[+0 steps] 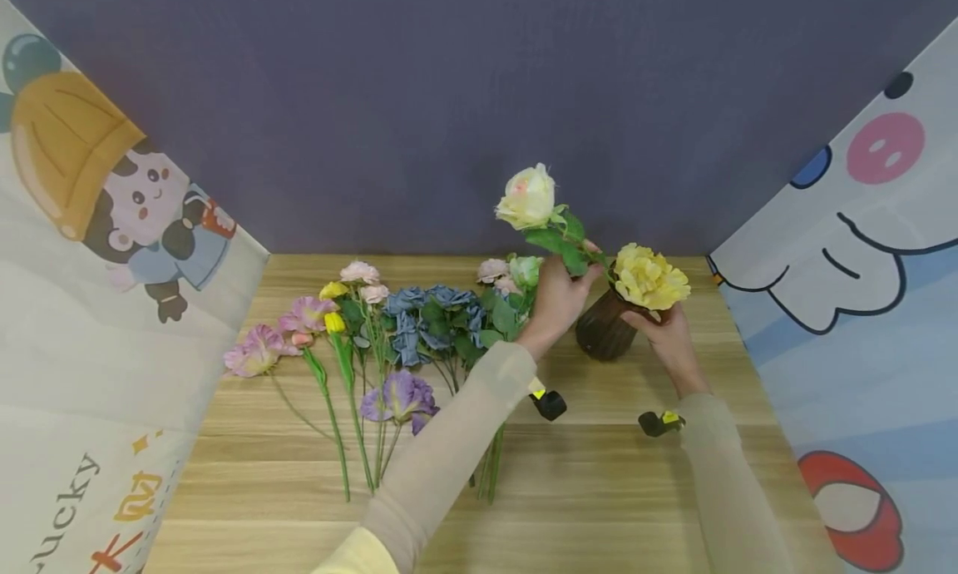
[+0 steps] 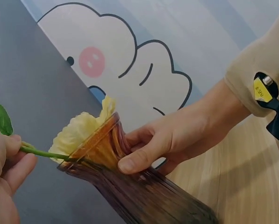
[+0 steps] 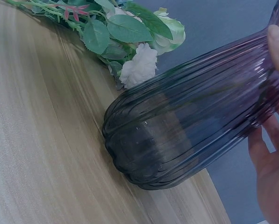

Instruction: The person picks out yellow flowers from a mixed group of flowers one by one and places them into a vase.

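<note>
Left hand [image 1: 557,298] nearly closed, pinching white rose [image 1: 527,198] by its stem; right hand [image 1: 669,341] part-curled round neck of vase [image 1: 601,329], back right of tabletop [image 1: 584,491]. Head view: rose slants, bloom up-left, stem down-right to vase mouth, mostly hidden by yellow flower [image 1: 651,279]. Stem tip unclear

Wooden table [image 1: 599,491] between cartoon-printed side panels [image 1: 150,349], dark wall [image 1: 389,125] behind.

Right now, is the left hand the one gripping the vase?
No, the left hand pinches the rose stem, and the right hand grips the vase.
</note>
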Motion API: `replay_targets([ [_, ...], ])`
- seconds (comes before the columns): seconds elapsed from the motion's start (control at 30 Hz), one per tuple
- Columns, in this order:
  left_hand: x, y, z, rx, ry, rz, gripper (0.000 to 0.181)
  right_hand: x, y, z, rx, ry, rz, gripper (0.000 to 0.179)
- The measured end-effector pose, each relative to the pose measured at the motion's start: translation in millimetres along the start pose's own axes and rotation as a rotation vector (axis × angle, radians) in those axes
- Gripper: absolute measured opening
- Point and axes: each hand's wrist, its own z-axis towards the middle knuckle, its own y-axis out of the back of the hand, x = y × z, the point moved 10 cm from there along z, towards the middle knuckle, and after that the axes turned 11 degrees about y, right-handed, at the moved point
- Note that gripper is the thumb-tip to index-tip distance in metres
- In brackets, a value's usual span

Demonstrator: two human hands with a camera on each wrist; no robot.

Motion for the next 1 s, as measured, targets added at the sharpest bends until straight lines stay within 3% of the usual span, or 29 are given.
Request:
replay_targets([
  [0.13, 1.9, -2.4, 0.7, 0.048, 0.0, -0.057, 0.021, 0, 0, 0.6, -0.004, 0.009, 0.013, 0.073],
  [0.23, 2.1, -1.9, 0.0, 0.083, 0.007, -0.122, 0.037, 1, 0, 0.6, -0.006, 0.012, 0.009, 0.073],
  [0.37, 5.4, 1.6, -2.9, 0.109, 0.052, -0.219, 0.049, -1, 2, 0.1, -0.01, -0.006, -0.01, 0.074],
  [0.57, 7.3, 4.0, -6.7, 0.161, 0.077, -0.358, 0.05, -3, 1, -1.0, -0.013, -0.022, 0.005, 0.075],
  [0.67, 3.9, 6.3, -9.1, 0.19, 0.061, -0.334, 0.056, -2, 1, -1.2, -0.012, -0.017, 0.012, 0.076],
  [0.73, 2.5, 12.1, -9.6, 0.162, 0.058, -0.259, 0.058, -2, 0, -1.5, -0.012, -0.018, 0.013, 0.075],
  [0.9, -1.8, 37.8, -10.0, -0.031, 0.063, 0.066, 0.075, -1, 1, -1.4, -0.007, -0.009, -0.005, 0.076],
  [1.0, -9.1, 49.8, -10.9, -0.104, 0.02, 0.102, 0.069, 0, 2, -0.7, -0.006, -0.001, -0.004, 0.077],
])
